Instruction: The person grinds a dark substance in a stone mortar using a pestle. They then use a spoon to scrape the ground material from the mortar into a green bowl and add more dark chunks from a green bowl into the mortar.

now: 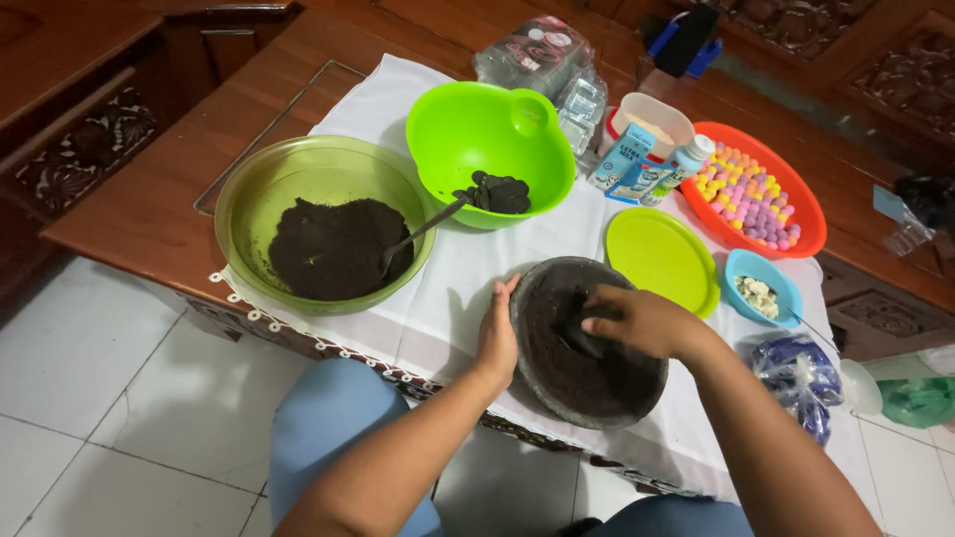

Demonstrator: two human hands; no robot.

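Here the step in hand looks like grinding: the right hand (pixel 637 320) is closed around a dark pestle (pixel 582 338) and presses it into the stone mortar (pixel 587 343), while the left hand (pixel 497 333) lies flat against the mortar's left rim, fingers together, steadying it. The mortar sits at the near edge of the tabletop, on the white cloth (pixel 468 278), slightly overhanging toward the person's knees. Dark crumbs coat its inside.

The pestle is mostly hidden by the hand; its long axis seems to run from the palm down and left toward the mortar's centre, working end pointing into the bowl, but the exact tilt is hard to tell.

By my judgement the next move calls for a firm downward push, with the rim kept braced so the mortar does not slide off the near edge.

Toward the far left corner stands a glass bowl (pixel 323 224) of dark crumbs with a spoon (pixel 423 231); beyond the mortar, a green bowl (pixel 489 149); to the right, a green plate (pixel 662 261).
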